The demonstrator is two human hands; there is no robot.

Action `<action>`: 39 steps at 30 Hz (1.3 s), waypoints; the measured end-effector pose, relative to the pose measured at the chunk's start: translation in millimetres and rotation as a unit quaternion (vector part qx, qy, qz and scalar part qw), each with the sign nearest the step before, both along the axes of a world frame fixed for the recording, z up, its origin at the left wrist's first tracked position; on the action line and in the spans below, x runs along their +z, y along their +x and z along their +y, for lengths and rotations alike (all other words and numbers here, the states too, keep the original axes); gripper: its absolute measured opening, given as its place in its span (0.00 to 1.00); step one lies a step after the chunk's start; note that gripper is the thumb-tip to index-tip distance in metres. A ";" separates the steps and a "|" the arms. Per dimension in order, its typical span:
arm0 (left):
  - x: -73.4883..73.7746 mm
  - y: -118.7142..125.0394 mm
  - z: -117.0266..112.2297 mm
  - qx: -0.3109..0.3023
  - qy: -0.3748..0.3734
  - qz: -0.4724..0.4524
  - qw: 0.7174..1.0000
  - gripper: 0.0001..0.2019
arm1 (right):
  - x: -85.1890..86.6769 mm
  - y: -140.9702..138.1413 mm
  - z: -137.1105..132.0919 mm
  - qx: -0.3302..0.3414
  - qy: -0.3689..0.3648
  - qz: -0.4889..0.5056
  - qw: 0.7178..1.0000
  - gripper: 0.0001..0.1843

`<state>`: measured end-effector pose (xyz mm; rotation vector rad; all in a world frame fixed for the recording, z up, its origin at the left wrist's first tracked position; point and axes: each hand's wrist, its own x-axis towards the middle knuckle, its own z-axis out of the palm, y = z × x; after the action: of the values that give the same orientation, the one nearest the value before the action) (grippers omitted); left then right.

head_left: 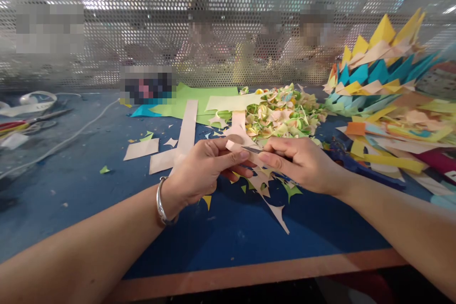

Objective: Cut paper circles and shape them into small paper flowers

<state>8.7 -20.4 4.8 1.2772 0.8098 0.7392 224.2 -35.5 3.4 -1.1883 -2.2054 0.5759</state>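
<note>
Between my two hands is a small pale pink paper strip point(233, 146), held above the table's middle. My left hand point(204, 164) pinches its left part between thumb and fingers; a silver bangle circles that wrist. My right hand point(301, 164) grips the strip's right part with thumb and forefinger, partly covering it. Beneath and behind the hands lie pale paper offcuts point(280, 216), some with pointed ends. Pale pink strips point(187, 126) lie crossed beside my left hand, near a loose pale rectangle point(141, 149).
A heap of curled paper pieces point(285, 111) sits behind my right hand. Green sheets point(210, 99) lie at the back. A layered pointed paper construction point(379, 73) stands right, above coloured strips point(399, 159). Left are a white cable point(80, 130) and red-handled scissors point(14, 126). Perforated metal mesh point(228, 66) borders the table.
</note>
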 end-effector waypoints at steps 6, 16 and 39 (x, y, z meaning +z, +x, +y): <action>1.1 -0.2 1.1 -0.002 -0.022 -0.005 1.000 0.06 | 0.7 0.0 0.5 0.008 0.013 -0.002 1.000 0.20; 2.5 0.3 1.9 -0.008 -0.041 0.007 0.999 0.07 | 0.8 -1.0 -0.3 0.014 0.007 0.011 1.000 0.20; 3.4 -3.0 1.4 0.031 -0.068 -0.001 0.997 0.07 | 0.9 -0.1 1.2 0.008 -0.011 0.013 1.000 0.20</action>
<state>5.7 -19.0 8.2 1.1347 0.8863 0.7221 224.0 -34.2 4.3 -1.1688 -2.1941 0.6197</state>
